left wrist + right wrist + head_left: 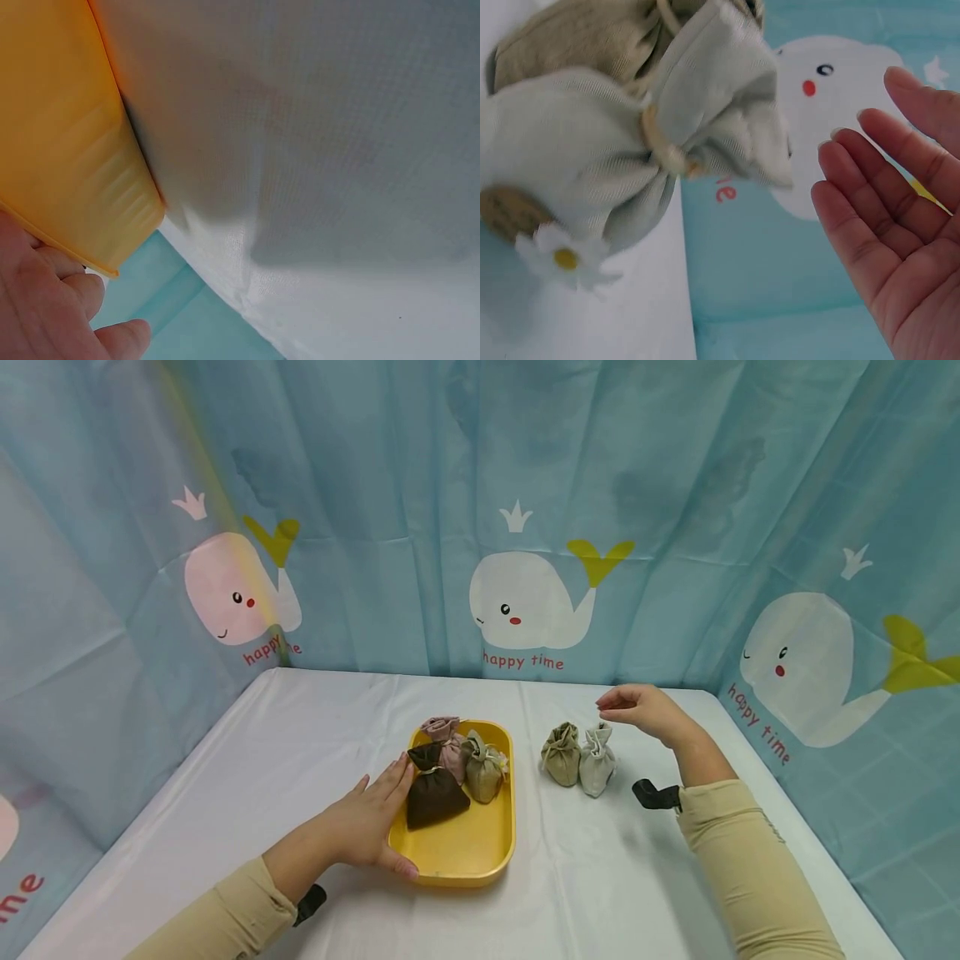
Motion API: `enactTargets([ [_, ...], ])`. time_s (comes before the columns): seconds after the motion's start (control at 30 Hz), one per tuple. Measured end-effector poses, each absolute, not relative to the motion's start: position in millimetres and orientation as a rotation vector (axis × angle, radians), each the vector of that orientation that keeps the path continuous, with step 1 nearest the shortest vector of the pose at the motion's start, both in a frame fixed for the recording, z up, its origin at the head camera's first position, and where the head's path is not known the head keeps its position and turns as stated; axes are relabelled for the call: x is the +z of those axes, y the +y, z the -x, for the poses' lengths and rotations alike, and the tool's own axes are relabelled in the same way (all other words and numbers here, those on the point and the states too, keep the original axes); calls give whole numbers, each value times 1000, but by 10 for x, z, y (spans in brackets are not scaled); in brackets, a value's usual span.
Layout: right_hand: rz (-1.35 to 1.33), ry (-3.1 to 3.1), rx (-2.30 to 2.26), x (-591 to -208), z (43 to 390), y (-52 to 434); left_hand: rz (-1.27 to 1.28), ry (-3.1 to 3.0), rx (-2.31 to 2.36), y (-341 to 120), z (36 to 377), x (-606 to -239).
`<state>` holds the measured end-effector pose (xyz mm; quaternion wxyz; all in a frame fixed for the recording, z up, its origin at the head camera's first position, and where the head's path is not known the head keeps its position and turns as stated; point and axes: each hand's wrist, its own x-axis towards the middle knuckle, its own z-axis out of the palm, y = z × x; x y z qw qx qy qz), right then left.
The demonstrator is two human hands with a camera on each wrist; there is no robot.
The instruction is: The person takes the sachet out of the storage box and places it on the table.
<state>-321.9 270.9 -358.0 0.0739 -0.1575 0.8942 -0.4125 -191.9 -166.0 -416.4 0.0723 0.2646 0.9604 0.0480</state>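
Yellow tray (465, 852) edge under flat left hand (367, 822), fingers straight; right hand (641, 708) hovers above grey pouch (597, 760), fingers loose, empty.

Yellow tray (480, 852), brown pouch (435, 793)

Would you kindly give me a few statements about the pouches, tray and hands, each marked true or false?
1. Three pouches lie in the yellow tray. True.
2. The left hand lifts the dark brown pouch. False: it rests on the tray's edge.
3. The right hand grips the pale grey pouch. False: it hovers open above it, holding nothing.
4. The olive pouch and the pale grey one stand side by side on the table. True.
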Motion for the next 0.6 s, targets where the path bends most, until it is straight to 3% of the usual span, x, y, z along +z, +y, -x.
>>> enactTargets([
  [0.6,703,2636,-1326,-3494,3155,2131,-780,2876,146,-1659,1928,-4171],
])
